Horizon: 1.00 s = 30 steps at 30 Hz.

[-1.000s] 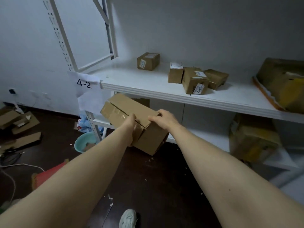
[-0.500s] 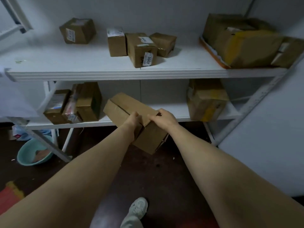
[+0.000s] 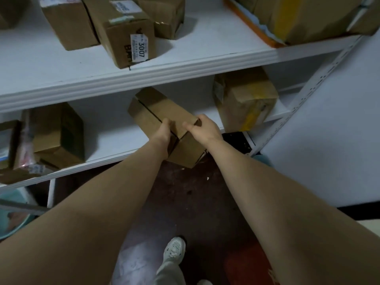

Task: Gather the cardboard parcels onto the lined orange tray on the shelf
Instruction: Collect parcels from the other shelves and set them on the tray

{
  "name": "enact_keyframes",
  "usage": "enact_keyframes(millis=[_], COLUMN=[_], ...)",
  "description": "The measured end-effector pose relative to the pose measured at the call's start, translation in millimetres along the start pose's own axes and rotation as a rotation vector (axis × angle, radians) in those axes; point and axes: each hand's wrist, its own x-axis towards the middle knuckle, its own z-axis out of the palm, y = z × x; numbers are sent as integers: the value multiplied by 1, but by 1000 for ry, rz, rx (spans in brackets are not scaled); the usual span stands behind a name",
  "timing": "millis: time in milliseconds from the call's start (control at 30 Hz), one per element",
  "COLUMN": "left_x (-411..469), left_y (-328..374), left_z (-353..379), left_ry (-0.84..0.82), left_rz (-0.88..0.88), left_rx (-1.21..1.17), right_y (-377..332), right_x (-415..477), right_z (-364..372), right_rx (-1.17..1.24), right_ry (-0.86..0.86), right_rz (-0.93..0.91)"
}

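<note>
I hold a long cardboard parcel [image 3: 160, 112] in front of the lower shelf, tilted with its far end up to the left. My left hand [image 3: 163, 131] grips its near left side and my right hand [image 3: 202, 128] its near right corner. The lined orange tray [image 3: 253, 27] sits at the upper shelf's right end, with large parcels [image 3: 304, 15] on it, one with yellow tape. Three loose parcels stand on the upper shelf to the left, the front one [image 3: 125, 31] labelled 3007.
The upper shelf's white front edge [image 3: 164, 73] runs just above the held parcel. The lower shelf holds a yellow-taped parcel [image 3: 244, 97] at right and boxes [image 3: 57, 132] at left. A perforated upright [image 3: 308, 89] and wall close the right. My shoe [image 3: 174, 249] is on the dark floor.
The view swung right and moved closer to the shelves; the orange tray came nearer at upper right. Both hands kept the same hold on the long parcel.
</note>
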Motion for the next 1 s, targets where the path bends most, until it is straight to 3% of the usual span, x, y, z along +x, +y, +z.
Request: enact_keyframes(millis=[300, 567, 633, 767, 800, 900, 1000], left_x=[62, 104, 110, 124, 127, 136, 137], left_y=[9, 6, 2, 5, 7, 7, 3], left_z=[-2, -22, -28, -41, -44, -50, -55], left_ry=[68, 68, 108, 215, 240, 323, 357], left_rz=[-81, -122, -106, 26, 46, 84, 55], left_rx=[144, 182, 162, 146, 152, 167, 184], right_y=[27, 35, 34, 35, 35, 40, 35], right_x=[44, 51, 51, 58, 62, 73, 71], right_z=[40, 84, 87, 80, 78, 82, 98], right_rx=[62, -151, -76, 116, 154, 403, 509], right_ry=[11, -199, -173, 195, 220, 37, -156], right_rz=[-14, -165, -169, 28, 102, 349, 367])
